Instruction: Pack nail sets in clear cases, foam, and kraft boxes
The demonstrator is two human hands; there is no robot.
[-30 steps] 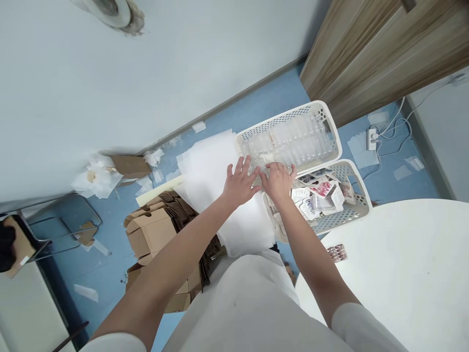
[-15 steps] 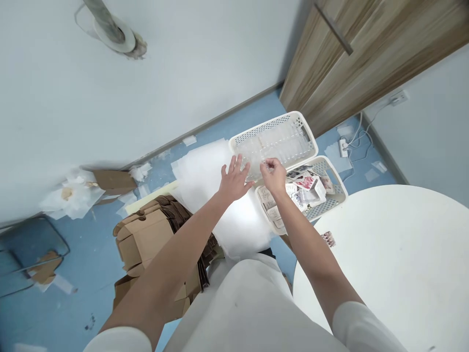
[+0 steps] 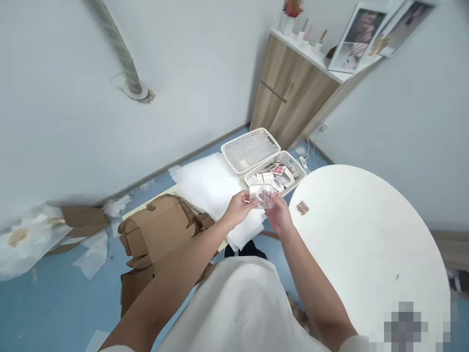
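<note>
Left hand [image 3: 239, 208] and right hand [image 3: 279, 213] have left the far basket [image 3: 240, 142]. They clamp a clear case [image 3: 261, 194], perhaps empty, free for handling.

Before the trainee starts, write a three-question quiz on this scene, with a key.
1. True or false: the left hand and right hand both hold the clear plastic case.
2. How many white baskets show? A) one B) two C) four
3. Fill in: the small patterned item lies on the round white ____.

Key: 1. True. 2. B. 3. table.
</note>
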